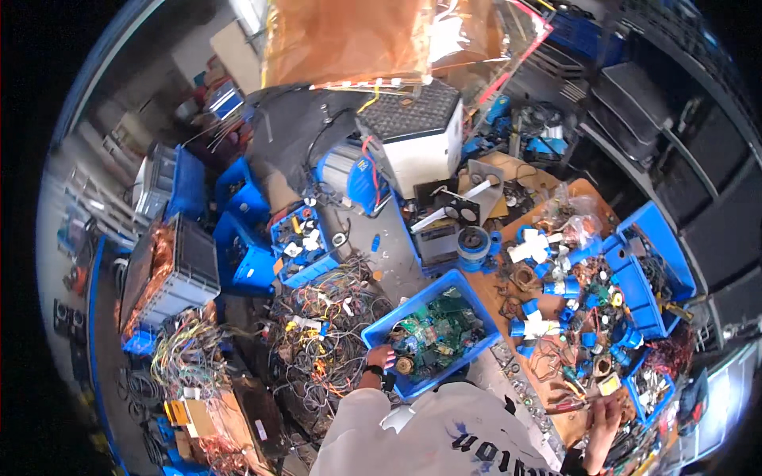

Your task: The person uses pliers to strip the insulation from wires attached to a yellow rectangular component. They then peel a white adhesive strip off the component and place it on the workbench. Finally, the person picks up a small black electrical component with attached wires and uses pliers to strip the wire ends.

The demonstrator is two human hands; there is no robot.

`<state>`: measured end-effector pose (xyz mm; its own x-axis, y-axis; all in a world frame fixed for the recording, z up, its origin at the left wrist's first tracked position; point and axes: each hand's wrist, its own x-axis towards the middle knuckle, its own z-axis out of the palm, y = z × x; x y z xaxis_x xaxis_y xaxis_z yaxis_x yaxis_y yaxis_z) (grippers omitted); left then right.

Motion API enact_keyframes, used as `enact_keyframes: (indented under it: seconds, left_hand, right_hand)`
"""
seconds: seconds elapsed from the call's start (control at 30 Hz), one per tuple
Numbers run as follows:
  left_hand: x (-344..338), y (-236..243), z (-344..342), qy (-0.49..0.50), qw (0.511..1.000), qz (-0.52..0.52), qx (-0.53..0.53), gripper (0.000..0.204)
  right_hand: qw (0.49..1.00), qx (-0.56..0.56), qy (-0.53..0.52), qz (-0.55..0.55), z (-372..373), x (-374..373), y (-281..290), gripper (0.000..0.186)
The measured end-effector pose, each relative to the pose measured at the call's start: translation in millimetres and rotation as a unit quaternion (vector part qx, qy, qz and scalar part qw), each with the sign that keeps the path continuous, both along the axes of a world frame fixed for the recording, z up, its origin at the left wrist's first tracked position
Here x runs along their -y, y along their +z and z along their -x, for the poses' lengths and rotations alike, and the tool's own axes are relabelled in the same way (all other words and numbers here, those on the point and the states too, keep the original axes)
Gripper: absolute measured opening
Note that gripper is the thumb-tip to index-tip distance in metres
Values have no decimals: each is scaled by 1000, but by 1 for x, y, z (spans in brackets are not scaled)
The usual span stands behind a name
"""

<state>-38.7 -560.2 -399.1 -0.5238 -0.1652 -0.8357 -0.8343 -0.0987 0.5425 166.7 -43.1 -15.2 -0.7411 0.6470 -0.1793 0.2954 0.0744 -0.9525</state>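
Note:
A blue plastic bin [486, 311] with green circuit boards [438, 329] inside stands right in front of me. My left hand [380, 357], with a dark band at the wrist, is curled over its left rim. A round copper-coloured coil [405, 365] lies in the bin beside those fingers. To the right, my right hand [606, 416] hovers at the near side of the wooden workbench [508, 289], fingers bent and apart. Closest to it lie a red-handled tool [565, 405] and a small yellow-framed square part [609, 385]. Nothing shows clearly in that hand.
Blue-and-white motor parts [540, 327] and copper coils cover the workbench. A small blue bin [651, 390] and a larger one [635, 289] stand at its right. Left of me, tangled cables [325, 341] pile up, with a grey crate [186, 274] and blue bins [242, 254] beyond.

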Motion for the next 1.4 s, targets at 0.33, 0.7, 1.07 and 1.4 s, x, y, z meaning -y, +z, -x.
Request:
enact_keyframes:
  seconds: [0.33,0.7,1.07,1.4]
  left_hand:
    - [-8,-19,42,-208,977,-42,35,40]
    - [-132,-34,102,-531,828,111,-145,20]
    - [-418,38,14,-632,687,71,-352,26]
    - [-568,74,-35,-488,867,-102,-3,62]
  right_hand:
    - [981,113,-154,4,-55,9,12,18]
    - [946,65,-304,95,-164,3,-3,19]
    - [937,162,-298,85,-274,-28,-85,19]
    - [921,174,-339,81,-275,-32,-70,13]
